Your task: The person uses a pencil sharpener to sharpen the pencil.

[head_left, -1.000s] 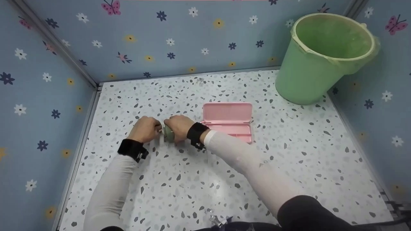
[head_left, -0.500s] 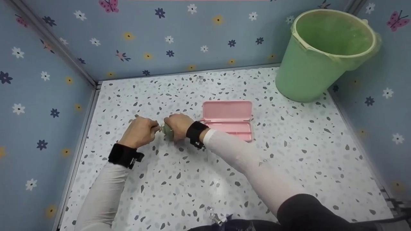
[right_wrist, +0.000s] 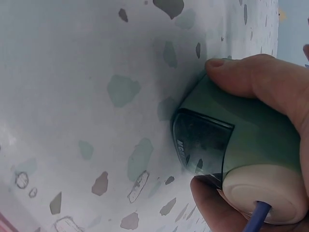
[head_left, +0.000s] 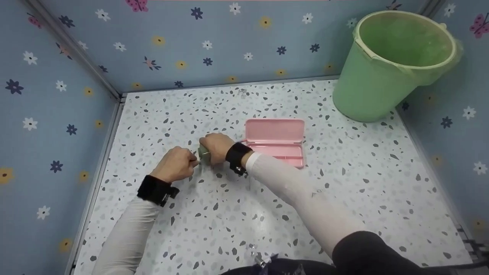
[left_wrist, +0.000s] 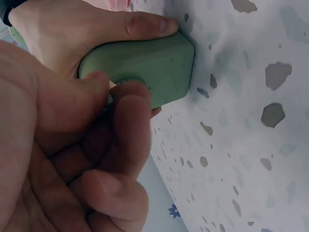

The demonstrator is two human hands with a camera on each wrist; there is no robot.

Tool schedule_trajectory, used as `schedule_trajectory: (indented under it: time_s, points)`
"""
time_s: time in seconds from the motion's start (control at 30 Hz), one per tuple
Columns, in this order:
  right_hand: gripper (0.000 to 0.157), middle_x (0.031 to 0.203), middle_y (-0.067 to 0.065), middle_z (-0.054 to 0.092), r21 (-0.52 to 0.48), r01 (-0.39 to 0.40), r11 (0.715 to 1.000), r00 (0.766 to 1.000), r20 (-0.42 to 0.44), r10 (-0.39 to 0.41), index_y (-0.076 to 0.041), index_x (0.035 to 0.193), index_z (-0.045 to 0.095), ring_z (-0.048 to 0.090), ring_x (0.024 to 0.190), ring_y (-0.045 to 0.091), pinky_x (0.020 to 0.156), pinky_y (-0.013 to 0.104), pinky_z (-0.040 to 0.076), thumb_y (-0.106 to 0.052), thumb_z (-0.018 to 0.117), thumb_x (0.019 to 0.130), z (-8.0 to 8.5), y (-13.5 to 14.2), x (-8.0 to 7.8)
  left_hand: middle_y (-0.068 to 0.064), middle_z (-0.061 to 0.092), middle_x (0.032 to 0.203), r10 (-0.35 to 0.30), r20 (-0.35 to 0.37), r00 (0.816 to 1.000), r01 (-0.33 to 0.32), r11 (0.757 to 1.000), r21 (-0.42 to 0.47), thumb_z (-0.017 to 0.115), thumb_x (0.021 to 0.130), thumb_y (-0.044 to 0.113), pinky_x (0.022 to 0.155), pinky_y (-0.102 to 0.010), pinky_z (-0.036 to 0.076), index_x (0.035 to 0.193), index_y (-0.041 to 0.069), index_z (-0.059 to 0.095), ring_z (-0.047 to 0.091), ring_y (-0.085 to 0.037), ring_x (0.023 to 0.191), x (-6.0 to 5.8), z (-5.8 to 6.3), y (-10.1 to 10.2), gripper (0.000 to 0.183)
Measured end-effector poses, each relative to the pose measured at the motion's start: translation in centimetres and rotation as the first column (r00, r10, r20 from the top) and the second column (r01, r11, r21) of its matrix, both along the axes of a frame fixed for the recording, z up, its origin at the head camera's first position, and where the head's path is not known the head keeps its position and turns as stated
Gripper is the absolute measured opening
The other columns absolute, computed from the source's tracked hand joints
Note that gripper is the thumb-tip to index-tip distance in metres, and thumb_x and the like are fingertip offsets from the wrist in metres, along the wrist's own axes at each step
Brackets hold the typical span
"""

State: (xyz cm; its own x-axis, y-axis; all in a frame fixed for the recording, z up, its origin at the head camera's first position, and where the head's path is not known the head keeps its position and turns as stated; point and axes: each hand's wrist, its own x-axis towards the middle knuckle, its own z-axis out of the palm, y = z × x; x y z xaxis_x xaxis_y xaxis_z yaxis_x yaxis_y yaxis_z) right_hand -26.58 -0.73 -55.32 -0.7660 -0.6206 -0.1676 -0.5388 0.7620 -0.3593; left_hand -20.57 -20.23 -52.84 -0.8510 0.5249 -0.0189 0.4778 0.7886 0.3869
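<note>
A green pencil sharpener (right_wrist: 256,125) sits against the speckled table, with a dark see-through tray on its side and a cream round front. A blue-purple pencil (right_wrist: 258,218) is stuck into that front. My right hand (head_left: 218,148) grips the sharpener's body, thumb along one side and fingers round the other. On the opposite end, my left hand (head_left: 175,164) has its thumb and index finger pinched together at the sharpener's crank, which they mostly hide. In the left wrist view the green body (left_wrist: 154,72) shows just beyond those fingertips.
An open pink pencil case (head_left: 275,130) with compartments lies right of my right hand, partly behind that wrist. A tall green bin (head_left: 372,91) with a liner stands at the back right. Flower-patterned walls (head_left: 214,49) close in the table (head_left: 344,183) at the back and sides.
My left hand has shifted about the sharpener's crank end, first drawing leftward and then coming back in slightly lower. My right hand keeps its grip on the sharpener. The view has shifted slightly.
</note>
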Motion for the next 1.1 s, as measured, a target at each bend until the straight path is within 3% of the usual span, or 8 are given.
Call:
schedule_trajectory:
  time_s: [0.2,0.57,0.7,0.9,1.1]
  points:
    - [0.047,0.114,0.009,0.077,-0.014,-0.005,1.000,1.000,-0.004,0.005,-0.011,0.122,0.070,0.073,0.102,0.028,0.093,0.043,0.062,-0.013,0.092,0.081,-0.1,0.1,0.0,0.005,0.052,0.056,0.023,0.060,0.998,-0.021,0.999,-0.036,0.072,0.083,0.001,0.050,-0.029,0.031,0.058,0.014,0.065,0.042,-0.015,0.053,0.1,-0.6,0.4,0.029]
    - [0.041,0.114,0.009,0.077,-0.019,-0.023,1.000,1.000,-0.019,0.023,-0.011,0.122,0.070,0.073,0.102,0.027,0.093,0.042,0.062,-0.023,0.088,0.088,-0.4,0.1,-0.1,-0.011,0.065,0.066,0.095,0.018,0.995,-0.093,0.991,-0.091,0.080,0.079,0.004,0.056,-0.046,0.048,0.068,0.010,0.067,0.055,-0.029,0.060,-0.4,-3.3,0.6,0.018]
    - [0.042,0.113,0.009,0.078,-0.009,-0.028,1.000,0.999,-0.033,0.027,-0.011,0.122,0.070,0.074,0.102,0.028,0.093,0.043,0.063,-0.020,0.089,0.086,-0.5,0.5,-0.2,-0.013,0.068,0.068,0.115,-0.011,0.993,-0.115,0.987,-0.109,0.079,0.082,0.007,0.059,-0.052,0.053,0.069,0.008,0.067,0.059,-0.033,0.062,-0.9,-4.3,0.8,0.018]
    - [0.041,0.112,0.010,0.078,-0.014,-0.046,0.999,0.997,-0.066,0.045,-0.012,0.119,0.070,0.075,0.101,0.029,0.092,0.044,0.063,-0.029,0.089,0.087,-0.7,0.7,-0.4,-0.016,0.069,0.068,0.128,-0.098,0.987,-0.138,0.985,-0.101,0.073,0.079,0.000,0.062,-0.057,0.057,0.067,0.005,0.066,0.062,-0.035,0.060,-2.0,-5.8,0.2,0.015]
    - [0.041,0.111,0.009,0.078,-0.036,-0.045,0.998,0.998,-0.043,0.044,-0.012,0.119,0.070,0.074,0.101,0.029,0.092,0.044,0.063,-0.031,0.089,0.088,-0.7,0.4,-0.5,-0.016,0.072,0.070,0.121,-0.195,0.973,-0.138,0.988,-0.076,0.074,0.084,0.002,0.060,-0.058,0.058,0.075,0.005,0.075,0.066,-0.039,0.061,-3.6,-5.4,-0.7,0.009]
